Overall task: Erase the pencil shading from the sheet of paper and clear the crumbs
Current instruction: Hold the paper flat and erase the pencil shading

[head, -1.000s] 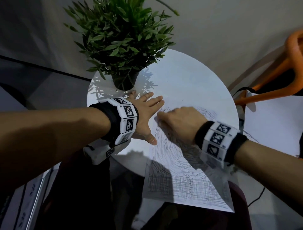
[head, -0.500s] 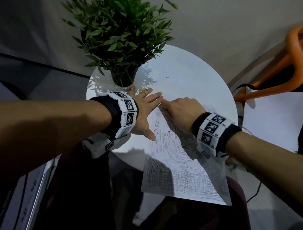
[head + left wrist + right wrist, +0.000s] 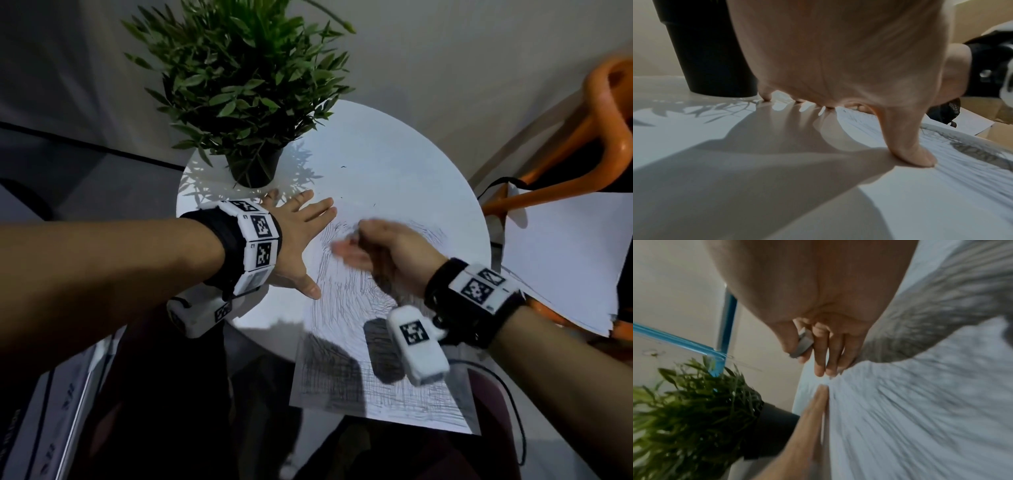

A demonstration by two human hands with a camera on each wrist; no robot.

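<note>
The pencil-shaded sheet of paper (image 3: 376, 387) lies on the round white table (image 3: 394, 154), its near end hanging over the edge. My left hand (image 3: 301, 240) lies flat with spread fingers, its thumb (image 3: 910, 151) pressing the sheet's left edge. My right hand (image 3: 376, 250) is over the sheet's upper part, turned on its side and blurred. In the right wrist view it pinches a grey-white eraser (image 3: 802, 344) between thumb and forefinger, while its other fingers (image 3: 830, 358) stretch down to the paper (image 3: 920, 402). A few dark crumbs (image 3: 342, 167) dot the table beyond the sheet.
A green plant (image 3: 246, 85) in a black pot (image 3: 255, 168) stands just behind my left hand. An orange chair (image 3: 599, 137) and another white sheet (image 3: 565, 257) are at the right. The table's near edge drops off below my wrists.
My right hand has left the sheet's top left corner, come back towards me and to the right, and rolled onto its side with fingers stretched out. The left hand has stayed put.
</note>
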